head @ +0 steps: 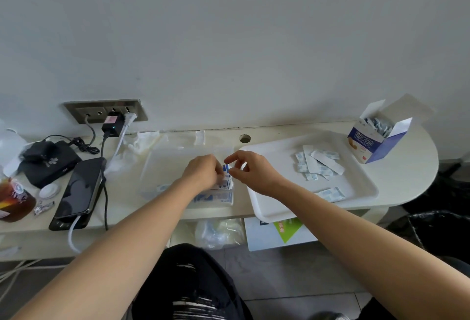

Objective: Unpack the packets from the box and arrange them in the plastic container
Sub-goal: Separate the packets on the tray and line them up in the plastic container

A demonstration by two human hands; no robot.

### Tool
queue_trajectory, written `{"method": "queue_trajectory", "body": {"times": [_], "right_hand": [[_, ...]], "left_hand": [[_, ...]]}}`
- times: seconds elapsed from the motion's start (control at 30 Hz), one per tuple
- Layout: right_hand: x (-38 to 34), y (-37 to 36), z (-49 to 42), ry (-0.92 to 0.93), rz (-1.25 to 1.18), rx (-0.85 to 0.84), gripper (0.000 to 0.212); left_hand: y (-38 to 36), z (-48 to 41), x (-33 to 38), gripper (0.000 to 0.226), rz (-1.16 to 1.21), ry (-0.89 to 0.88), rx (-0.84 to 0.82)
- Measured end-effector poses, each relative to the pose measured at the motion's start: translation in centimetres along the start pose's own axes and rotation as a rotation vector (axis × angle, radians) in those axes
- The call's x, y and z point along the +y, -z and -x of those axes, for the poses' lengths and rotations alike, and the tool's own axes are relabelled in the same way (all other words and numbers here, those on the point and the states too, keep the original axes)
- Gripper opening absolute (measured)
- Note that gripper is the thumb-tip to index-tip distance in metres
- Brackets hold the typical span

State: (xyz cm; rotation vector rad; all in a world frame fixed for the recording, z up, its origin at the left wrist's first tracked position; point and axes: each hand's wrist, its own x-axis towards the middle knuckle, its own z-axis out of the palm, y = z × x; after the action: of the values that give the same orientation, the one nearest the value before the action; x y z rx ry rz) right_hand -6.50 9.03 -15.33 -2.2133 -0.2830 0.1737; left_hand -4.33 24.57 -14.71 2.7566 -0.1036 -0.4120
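Observation:
An open blue-and-white box (pixel 372 145) stands at the table's far right with several packets inside. Loose white-and-blue packets (pixel 316 163) lie on a white tray (pixel 274 207). A clear plastic container (pixel 175 156) sits in the middle of the table with packets (pixel 216 197) stacked at its right end. My left hand (pixel 203 172) holds packets upright in the container, fingers curled round them. My right hand (pixel 250 170) hovers just right of those packets, thumb and forefinger close together over their top edge; whether it touches them I cannot tell.
A black phone (pixel 80 187) on a cable, a black device (pixel 48 164), chargers in a wall socket (pixel 106 111), a dark jar (pixel 14 202) and a white cap (pixel 49 191) crowd the left. A round hole (pixel 245 138) pierces the tabletop. Bags and papers lie under the table.

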Motion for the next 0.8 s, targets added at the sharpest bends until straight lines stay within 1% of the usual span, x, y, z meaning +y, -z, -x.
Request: {"method": "queue_trajectory", "body": {"times": [0.1,0.17,0.23,0.3,0.37,0.43,0.5,0.6,0.67,0.73,0.8], "right_hand": [[0.0,0.2,0.2,-0.009,-0.034,-0.01,0.025],[0.0,0.5,0.3,-0.013,-0.071,-0.021,0.028],[0.1,1.2,0.4,-0.027,-0.126,-0.01,0.028],[0.6,2.6,0.6,-0.054,-0.128,0.034,0.022],[1.6,4.6,1.0,-0.093,-0.042,0.045,0.016],[3.0,7.1,1.8,-0.14,0.082,0.006,0.016],[4.7,9.3,2.9,-0.207,0.194,-0.01,0.015],[7.6,11.7,4.4,-0.318,0.341,0.06,0.014],[8.9,12.1,5.4,-0.362,0.415,0.039,0.021],[10.0,12.0,6.2,-0.365,0.451,0.006,0.029],[10.8,12.1,6.5,-0.346,0.434,0.083,0.029]], "left_hand": [[0.1,0.1,-0.1,0.014,-0.018,-0.016,-0.007],[0.6,0.3,-0.1,0.017,-0.027,-0.04,0.021],[1.3,0.5,0.3,0.02,0.004,-0.071,0.12],[1.8,0.8,1.3,0.022,0.075,-0.103,0.259],[2.0,0.9,3.0,0.024,0.15,-0.15,0.364],[1.6,0.9,5.3,0.023,0.197,-0.213,0.399],[0.6,0.8,7.6,0.021,0.177,-0.307,0.362],[-1.5,0.5,10.4,0.021,0.109,-0.419,0.213],[-3.1,0.2,11.4,0.021,0.078,-0.442,0.108],[-4.5,-0.3,11.9,0.021,0.039,-0.451,0.036],[-5.5,-0.8,12.3,0.023,0.008,-0.453,0.0]]}}
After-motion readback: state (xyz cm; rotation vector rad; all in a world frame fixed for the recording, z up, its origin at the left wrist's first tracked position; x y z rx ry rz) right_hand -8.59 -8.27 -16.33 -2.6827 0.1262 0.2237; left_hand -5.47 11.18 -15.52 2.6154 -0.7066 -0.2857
